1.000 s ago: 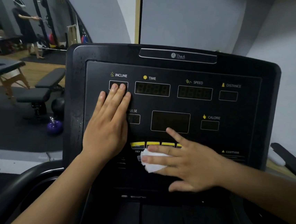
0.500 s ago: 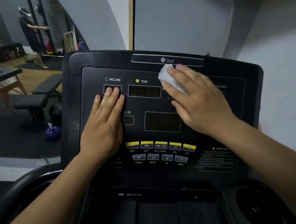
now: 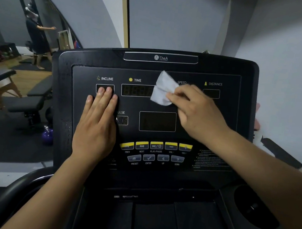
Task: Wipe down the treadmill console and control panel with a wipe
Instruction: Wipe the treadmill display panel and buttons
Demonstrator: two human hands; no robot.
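White wipe (image 3: 162, 91), black console (image 3: 239, 108), yellow buttons (image 3: 156, 145)

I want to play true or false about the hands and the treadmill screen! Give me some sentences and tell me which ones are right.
1. The right hand holds a white wipe. True.
2. The left hand lies flat on the console. True.
3. The wipe is down on the yellow buttons. False: it is up by the TIME display, and the buttons are uncovered.
4. The left hand covers the DISTANCE label. False: its fingertips reach the window under INCLINE.
5. The wipe is bright blue. False: it is white.
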